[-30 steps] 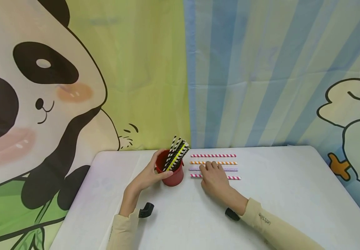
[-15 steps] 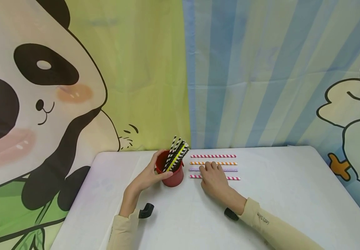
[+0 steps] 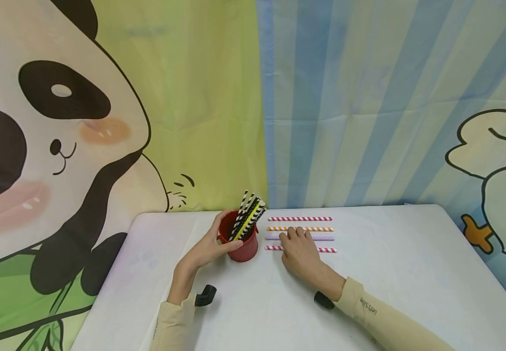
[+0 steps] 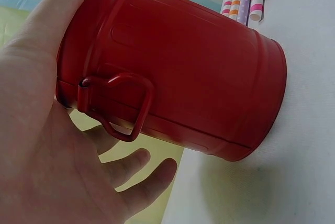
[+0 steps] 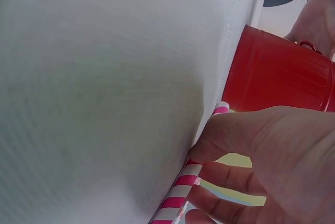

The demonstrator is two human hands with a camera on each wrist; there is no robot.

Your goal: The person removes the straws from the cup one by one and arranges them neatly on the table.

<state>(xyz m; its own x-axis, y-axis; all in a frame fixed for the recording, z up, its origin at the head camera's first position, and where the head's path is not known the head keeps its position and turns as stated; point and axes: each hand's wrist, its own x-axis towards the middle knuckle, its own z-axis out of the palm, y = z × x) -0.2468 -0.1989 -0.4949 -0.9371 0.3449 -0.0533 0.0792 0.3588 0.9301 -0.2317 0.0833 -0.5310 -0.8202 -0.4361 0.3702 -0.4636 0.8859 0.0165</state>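
A red metal bucket (image 3: pixel 244 253) with a small side handle stands on the white table, tilted in the left wrist view by that camera's angle. My left hand (image 3: pixel 206 249) grips it near the rim, thumb on the near side and fingers behind. Inside stand several black-and-white straws (image 3: pixel 248 222), one with a yellow stripe. To the right, a pink-and-white striped paper straw (image 3: pixel 328 250) lies on the table. My right hand (image 3: pixel 301 256) pinches this straw between thumb and fingers, as the right wrist view shows; the knuckles cover its middle in the head view.
Beyond that straw lie a purple dotted straw (image 3: pixel 325 239), an orange-striped straw (image 3: pixel 323 229) and a red-striped straw (image 3: pixel 300 219), roughly parallel. The white table (image 3: pixel 389 273) ends at a cloth backdrop (image 3: pixel 323 107) with a panda drawing.
My right hand has slid slightly left, and the near pink-striped straw has shifted left with it. My left hand and the bucket stay in place.
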